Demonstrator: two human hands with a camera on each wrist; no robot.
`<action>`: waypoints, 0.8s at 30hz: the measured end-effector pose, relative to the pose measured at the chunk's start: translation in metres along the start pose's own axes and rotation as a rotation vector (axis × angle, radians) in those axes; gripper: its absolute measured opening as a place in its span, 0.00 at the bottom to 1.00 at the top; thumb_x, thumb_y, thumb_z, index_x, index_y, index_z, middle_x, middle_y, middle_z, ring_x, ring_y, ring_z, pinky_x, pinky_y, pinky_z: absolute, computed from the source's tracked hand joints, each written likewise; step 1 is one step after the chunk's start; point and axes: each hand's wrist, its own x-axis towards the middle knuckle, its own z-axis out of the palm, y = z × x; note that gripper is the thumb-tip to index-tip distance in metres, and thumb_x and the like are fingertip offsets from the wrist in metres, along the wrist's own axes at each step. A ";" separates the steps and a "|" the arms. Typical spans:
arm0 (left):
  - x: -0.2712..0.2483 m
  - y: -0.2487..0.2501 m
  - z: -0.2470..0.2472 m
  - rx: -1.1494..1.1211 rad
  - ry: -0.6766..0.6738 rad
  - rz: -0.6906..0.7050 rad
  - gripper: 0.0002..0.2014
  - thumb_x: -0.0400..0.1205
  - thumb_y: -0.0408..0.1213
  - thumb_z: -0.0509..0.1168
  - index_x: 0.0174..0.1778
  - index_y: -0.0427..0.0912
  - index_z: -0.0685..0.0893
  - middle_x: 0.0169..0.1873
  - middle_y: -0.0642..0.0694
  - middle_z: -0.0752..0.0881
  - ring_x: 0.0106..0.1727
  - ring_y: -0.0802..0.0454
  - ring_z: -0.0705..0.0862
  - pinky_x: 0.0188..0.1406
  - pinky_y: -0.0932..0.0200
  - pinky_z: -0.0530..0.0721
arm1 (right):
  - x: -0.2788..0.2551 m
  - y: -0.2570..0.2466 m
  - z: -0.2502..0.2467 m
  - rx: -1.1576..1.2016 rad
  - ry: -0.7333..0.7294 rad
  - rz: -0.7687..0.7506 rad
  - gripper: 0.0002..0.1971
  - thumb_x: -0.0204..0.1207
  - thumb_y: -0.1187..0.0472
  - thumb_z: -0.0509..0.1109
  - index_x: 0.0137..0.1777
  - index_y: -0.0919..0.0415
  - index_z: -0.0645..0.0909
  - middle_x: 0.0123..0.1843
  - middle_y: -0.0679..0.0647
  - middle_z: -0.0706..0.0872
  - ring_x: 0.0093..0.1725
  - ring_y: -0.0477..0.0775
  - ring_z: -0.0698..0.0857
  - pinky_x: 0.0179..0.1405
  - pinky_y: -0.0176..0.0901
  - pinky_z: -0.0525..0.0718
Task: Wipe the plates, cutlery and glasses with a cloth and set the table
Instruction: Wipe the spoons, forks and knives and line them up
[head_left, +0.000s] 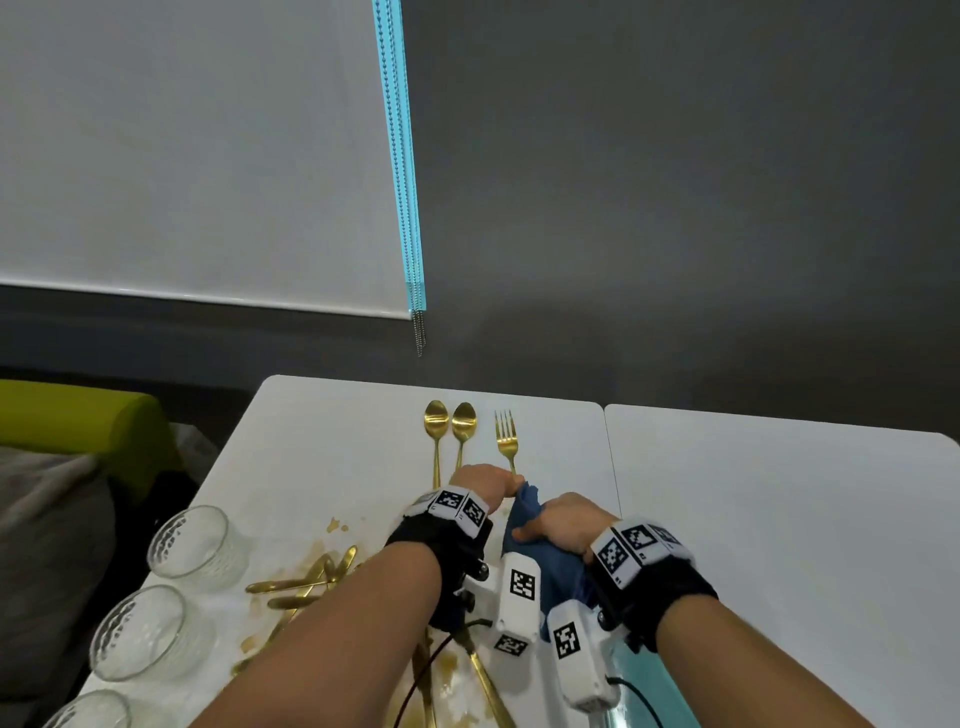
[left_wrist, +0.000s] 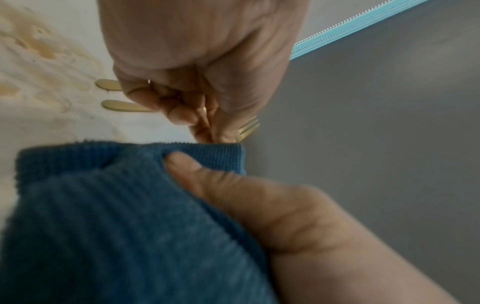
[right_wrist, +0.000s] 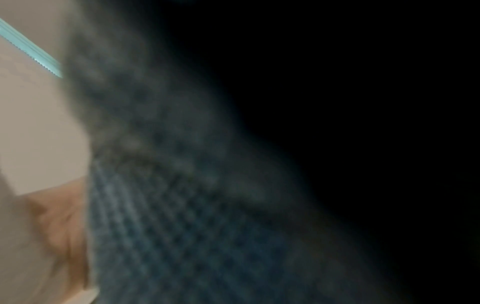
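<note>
My left hand is pinching the handle of the gold metal fork lying on the white table, right next to two gold spoons. My right hand has the ribbed blue cloth bunched up, thumb pressing it.

No legible text; wristband markers seemingly mere patterns.

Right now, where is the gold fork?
In the head view the gold fork lies on the white table, just right of the two gold spoons. The left hand pinches its handle, beside the blue cloth.
</note>
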 end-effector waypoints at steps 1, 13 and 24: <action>0.006 0.000 -0.004 -0.090 0.051 -0.013 0.21 0.88 0.41 0.51 0.75 0.37 0.71 0.73 0.38 0.74 0.73 0.41 0.74 0.65 0.58 0.72 | 0.003 -0.003 0.000 -0.020 -0.014 0.005 0.18 0.72 0.50 0.73 0.53 0.65 0.82 0.52 0.59 0.83 0.47 0.54 0.79 0.45 0.40 0.75; 0.092 -0.018 -0.038 0.243 0.208 -0.071 0.14 0.77 0.46 0.71 0.54 0.41 0.88 0.55 0.44 0.88 0.59 0.45 0.85 0.55 0.59 0.81 | 0.028 0.010 -0.018 0.097 0.038 0.085 0.16 0.69 0.56 0.76 0.49 0.69 0.84 0.46 0.57 0.85 0.46 0.55 0.82 0.45 0.40 0.80; 0.132 -0.024 -0.016 0.406 0.293 -0.103 0.19 0.75 0.52 0.72 0.49 0.39 0.86 0.53 0.42 0.88 0.57 0.42 0.85 0.60 0.51 0.80 | 0.028 0.038 -0.029 0.299 0.120 0.142 0.14 0.69 0.58 0.76 0.47 0.69 0.85 0.50 0.62 0.88 0.53 0.61 0.86 0.55 0.48 0.83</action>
